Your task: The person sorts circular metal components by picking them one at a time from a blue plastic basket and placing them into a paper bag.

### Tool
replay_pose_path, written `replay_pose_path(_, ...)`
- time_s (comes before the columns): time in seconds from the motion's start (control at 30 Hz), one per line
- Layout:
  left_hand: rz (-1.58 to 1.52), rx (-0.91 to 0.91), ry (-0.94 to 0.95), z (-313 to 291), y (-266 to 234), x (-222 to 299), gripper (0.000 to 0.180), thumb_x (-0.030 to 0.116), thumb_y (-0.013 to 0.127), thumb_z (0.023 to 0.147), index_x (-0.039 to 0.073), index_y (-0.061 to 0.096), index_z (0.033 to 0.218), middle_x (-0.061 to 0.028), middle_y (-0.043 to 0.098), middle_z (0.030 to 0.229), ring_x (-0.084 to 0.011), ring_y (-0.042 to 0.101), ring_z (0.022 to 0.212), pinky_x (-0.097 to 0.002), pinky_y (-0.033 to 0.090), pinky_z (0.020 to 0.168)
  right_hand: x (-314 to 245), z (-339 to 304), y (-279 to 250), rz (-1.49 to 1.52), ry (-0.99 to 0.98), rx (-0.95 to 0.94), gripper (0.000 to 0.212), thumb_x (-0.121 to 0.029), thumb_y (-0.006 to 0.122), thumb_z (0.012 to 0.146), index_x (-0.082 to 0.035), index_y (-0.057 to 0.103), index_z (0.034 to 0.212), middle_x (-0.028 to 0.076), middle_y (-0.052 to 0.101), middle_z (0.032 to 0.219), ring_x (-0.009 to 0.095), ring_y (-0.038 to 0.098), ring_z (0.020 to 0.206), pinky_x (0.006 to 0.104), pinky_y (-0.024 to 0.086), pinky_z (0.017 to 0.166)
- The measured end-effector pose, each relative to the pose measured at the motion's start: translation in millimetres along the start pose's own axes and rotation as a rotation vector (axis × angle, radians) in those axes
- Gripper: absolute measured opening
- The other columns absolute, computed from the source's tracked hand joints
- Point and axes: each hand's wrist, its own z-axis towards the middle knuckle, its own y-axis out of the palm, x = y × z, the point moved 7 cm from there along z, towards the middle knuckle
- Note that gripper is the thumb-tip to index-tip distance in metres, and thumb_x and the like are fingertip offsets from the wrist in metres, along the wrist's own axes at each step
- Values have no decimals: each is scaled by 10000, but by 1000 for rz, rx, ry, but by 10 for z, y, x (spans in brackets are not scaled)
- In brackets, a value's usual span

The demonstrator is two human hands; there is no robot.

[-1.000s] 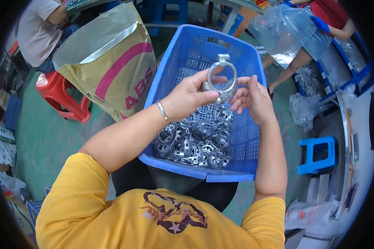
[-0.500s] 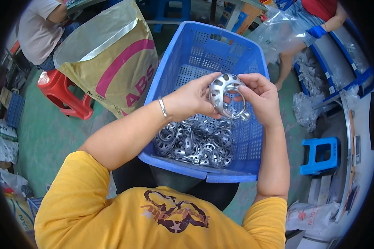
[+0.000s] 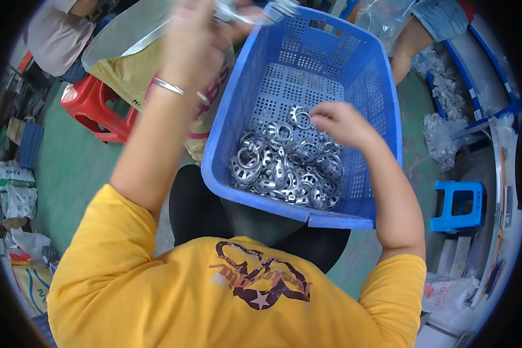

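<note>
Up at the top edge, over the bag's mouth and the basket's far left corner, my left hand (image 3: 206, 35) is smeared by motion. A shiny silver ring-shaped metal part (image 3: 281, 9) is in its fingers, partly cut off by the picture's edge. My right hand (image 3: 342, 123) reaches into the blue plastic basket (image 3: 246, 200), fingers closed at the edge of another slotted silver metal ring (image 3: 300, 118). Below and beside that ring lies a heap of similar silver rings (image 3: 281, 174), filling the basket's near part.
A tan sack (image 3: 124, 72) with silver lining stands open left of the basket, beside a red stool (image 3: 98, 110). A blue stool (image 3: 458, 206) is on the right. Two other people are at the far left and far right. Racks with clear plastic bags line the right side.
Both hands were together on one silver ring above the basket. The left has swung up and left with a ring; the right has dropped to a ring at the heap. The view has shifted.
</note>
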Motion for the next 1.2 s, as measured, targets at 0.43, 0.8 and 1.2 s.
replay_pose_path(0.43, 1745, -306, -471, 697, -2164, 201, 292, 153, 548, 786, 12, 555, 1042, -119, 609, 823, -177, 570, 756, -275, 447, 698, -129, 46, 985, -398, -61, -532, 304, -262, 673, 706, -29, 599, 887, 155, 612, 834, 288, 590, 830, 399, 450, 720)
replay_pose_path(0.8, 245, 54, -818, -625, 189, -775, 351, 307, 574, 806, 100, 490, 1077, -3, 515, 952, -111, 471, 796, -314, 418, 682, -256, 110, 70, 1386, 17, -237, 310, -321, 363, 920, -53, 507, 977, -6, 478, 623, 65, 399, 496, 189, 326, 425)
replay_pose_path(1.2, -246, -380, -1270, -943, 355, -1193, 764, 600, 140, 853, -55, 530, 905, -169, 605, 656, -199, 633, 562, -266, 541, 494, -282, 94, -41, 1424, 17, -148, 332, -335, 351, 922, -47, 494, 1003, -13, 466, 624, 65, 404, 519, 193, 343, 448)
